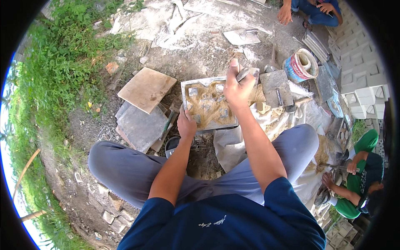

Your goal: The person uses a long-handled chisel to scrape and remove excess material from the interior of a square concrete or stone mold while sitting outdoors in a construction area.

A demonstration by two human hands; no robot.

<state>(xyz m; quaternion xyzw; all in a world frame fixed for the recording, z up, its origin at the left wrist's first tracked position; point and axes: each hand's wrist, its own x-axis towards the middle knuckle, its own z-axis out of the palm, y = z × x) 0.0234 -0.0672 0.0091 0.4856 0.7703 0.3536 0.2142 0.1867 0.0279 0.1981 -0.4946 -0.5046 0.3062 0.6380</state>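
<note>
In front of my bent knees lies a rectangular mould point(210, 126) with a pale rim. Damp, sandy mortar point(207, 105) fills it unevenly, and several square grey raised blocks show through. My left hand point(186, 124) grips the mould's left side near its front corner. Over the right part of the mould, my right hand point(238, 87) is closed round a grey, flat-looking tool point(243, 73), its thumb pointing up. The palm and fingers cover most of that tool, so its kind is unclear. More sandy mortar point(257, 95) lies just right of the mould.
Left of the mould are a tan square tile point(146, 89) and grey slabs point(143, 127). To the right are a grey board with a handle point(276, 87) and a bucket point(300, 66). A co-worker in green trousers point(352, 179) sits lower right; another person point(312, 11) is upper right.
</note>
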